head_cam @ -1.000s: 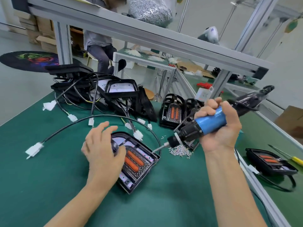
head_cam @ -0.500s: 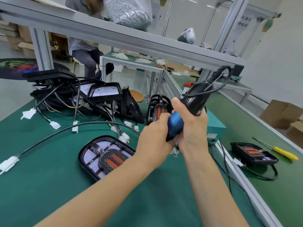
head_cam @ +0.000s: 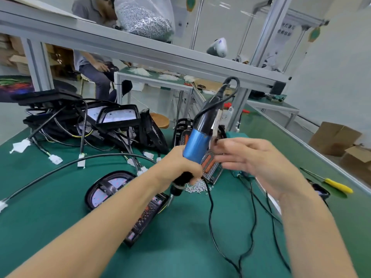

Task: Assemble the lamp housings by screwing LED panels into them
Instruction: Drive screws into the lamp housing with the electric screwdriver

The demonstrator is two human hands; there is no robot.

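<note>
Head view: left hand (head_cam: pixel 180 167) grips electric screwdriver (head_cam: pixel 197 144) steeply tilted, bit just above lamp housing (head_cam: pixel 112 187); right hand (head_cam: pixel 251 159) beside it, fingers loose, holding nothing.

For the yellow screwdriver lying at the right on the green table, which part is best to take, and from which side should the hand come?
Probably the yellow handle: it is the thick end, lying flat on the green table and pointing toward the near right. The thin shaft runs away to the upper left. Come from above with the right hand, which holds nothing.
</note>
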